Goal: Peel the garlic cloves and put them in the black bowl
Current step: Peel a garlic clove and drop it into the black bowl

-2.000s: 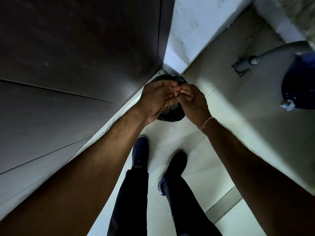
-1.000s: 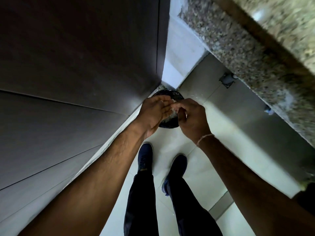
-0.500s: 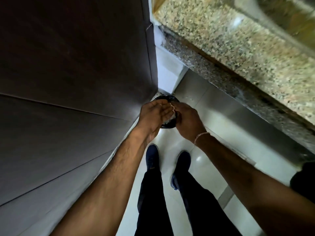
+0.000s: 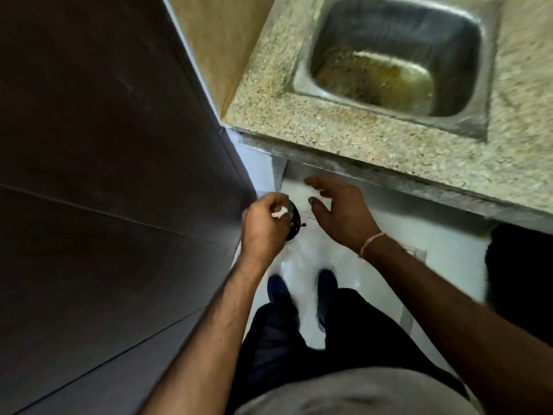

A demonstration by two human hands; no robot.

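My left hand [image 4: 263, 229] is curled round a small white garlic piece [image 4: 279, 211]; I cannot tell whether it is a clove or loose skin. Just behind that hand, a black round container [image 4: 294, 224] stands on the floor, mostly hidden by my fingers. My right hand [image 4: 341, 214] hovers to the right of it with fingers spread, holding nothing. The two hands are apart.
A speckled granite counter [image 4: 329, 127] with a steel sink [image 4: 389, 55] juts out above my right hand. A dark cabinet panel [image 4: 104, 175] fills the left. My shoes [image 4: 276, 290] stand on the pale tiled floor. A dark object [image 4: 520, 274] sits at far right.
My hands were joined over the black container and have separated. The right hand opened and moved right. The view has tilted up, bringing the counter and sink into sight.
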